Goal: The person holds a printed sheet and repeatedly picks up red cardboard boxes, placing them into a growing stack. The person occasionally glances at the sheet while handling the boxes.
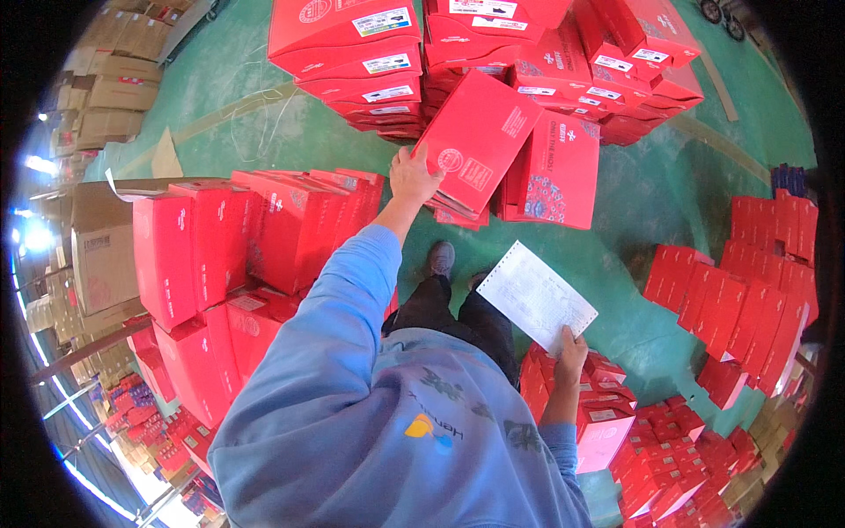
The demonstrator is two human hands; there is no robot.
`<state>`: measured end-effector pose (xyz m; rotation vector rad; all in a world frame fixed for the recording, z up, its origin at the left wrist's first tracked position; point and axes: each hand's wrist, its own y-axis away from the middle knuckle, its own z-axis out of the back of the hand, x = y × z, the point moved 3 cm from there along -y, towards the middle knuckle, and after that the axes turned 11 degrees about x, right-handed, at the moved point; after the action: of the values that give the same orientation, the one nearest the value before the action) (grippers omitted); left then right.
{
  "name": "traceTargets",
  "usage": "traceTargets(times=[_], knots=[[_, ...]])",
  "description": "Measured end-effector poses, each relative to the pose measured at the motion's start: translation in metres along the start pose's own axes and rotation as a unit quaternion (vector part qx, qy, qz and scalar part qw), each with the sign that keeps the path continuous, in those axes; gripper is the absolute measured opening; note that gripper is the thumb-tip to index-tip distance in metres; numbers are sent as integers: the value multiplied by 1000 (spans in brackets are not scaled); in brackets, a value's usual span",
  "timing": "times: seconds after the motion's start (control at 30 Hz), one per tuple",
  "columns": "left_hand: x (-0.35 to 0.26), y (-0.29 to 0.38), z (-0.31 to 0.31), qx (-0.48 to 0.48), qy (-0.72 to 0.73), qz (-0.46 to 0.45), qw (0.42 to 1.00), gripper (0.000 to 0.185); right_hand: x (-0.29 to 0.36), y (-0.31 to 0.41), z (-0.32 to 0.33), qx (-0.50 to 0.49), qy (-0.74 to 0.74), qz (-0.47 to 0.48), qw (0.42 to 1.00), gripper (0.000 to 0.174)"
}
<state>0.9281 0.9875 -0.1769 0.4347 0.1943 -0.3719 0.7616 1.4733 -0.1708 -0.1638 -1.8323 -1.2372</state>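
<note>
My left hand (412, 177) lies at the left corner of a red shoebox (485, 142) on top of a stack, thumb over its lid and fingers at its edge. Whether the hand grips or only touches it, I cannot tell. Another red shoebox with a blue floral print (558, 171) is beside it on the right. In my right hand (572, 346) is a white printed paper sheet (535, 294) with perforated edges, pinched at its lower right corner. Behind the touched box rise tall stacks of red shoeboxes (389, 63) with white end labels.
Red shoeboxes (218, 237) are piled close on my left, next to a brown cardboard carton (102, 264). More red stacks stand at the right (733, 303) and lower right (667, 455). My feet are on the green floor (634, 264). A loose strap (264, 119) lies at the upper left.
</note>
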Motion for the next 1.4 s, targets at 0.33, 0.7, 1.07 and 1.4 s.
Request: traceTargets(times=[0.33,0.7,1.07,1.4], knots=[[-20,-3,-20,33,-62,-71,995,79,-22,2,11,-44,-18,-36,998,26],[-62,13,-23,67,-60,29,996,89,23,-150,55,-25,-55,24,998,29],[-63,22,-51,41,-2,3,999,97,70,-335,17,16,147,163,975,40],[-49,50,-58,42,40,16,998,95,20,-333,-63,56,346,146,925,54]])
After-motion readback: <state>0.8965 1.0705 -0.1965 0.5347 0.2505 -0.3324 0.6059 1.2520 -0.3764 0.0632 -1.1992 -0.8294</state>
